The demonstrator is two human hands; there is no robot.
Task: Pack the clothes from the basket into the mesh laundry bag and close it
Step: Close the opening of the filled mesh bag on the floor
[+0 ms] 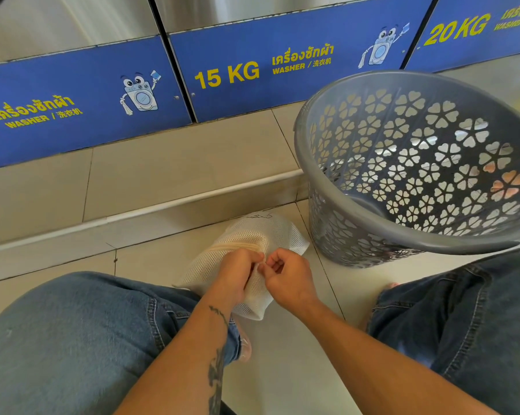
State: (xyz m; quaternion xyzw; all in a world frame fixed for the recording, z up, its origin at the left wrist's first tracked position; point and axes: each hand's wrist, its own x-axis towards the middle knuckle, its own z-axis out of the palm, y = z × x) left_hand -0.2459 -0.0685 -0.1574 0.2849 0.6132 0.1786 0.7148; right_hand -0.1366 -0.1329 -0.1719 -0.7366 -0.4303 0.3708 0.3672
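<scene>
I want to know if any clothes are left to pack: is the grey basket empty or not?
Empty, as far as shows: the grey basket is tipped toward the camera, and only its bare floor and cut-out walls appear inside.

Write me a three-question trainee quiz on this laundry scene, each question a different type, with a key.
1. True or false: the grey basket has clothes in it.
2. Multiple choice: the white mesh bag lies (A) inside the basket, (B) on the floor between the person's knees, (C) on a washer.
3. Fill in: the washer panel behind the bag reads ___ KG.

Key:
1. False; no clothes show inside it.
2. B; the left hand and right hand both pinch the bag near its middle, beside the basket.
3. 15
</scene>
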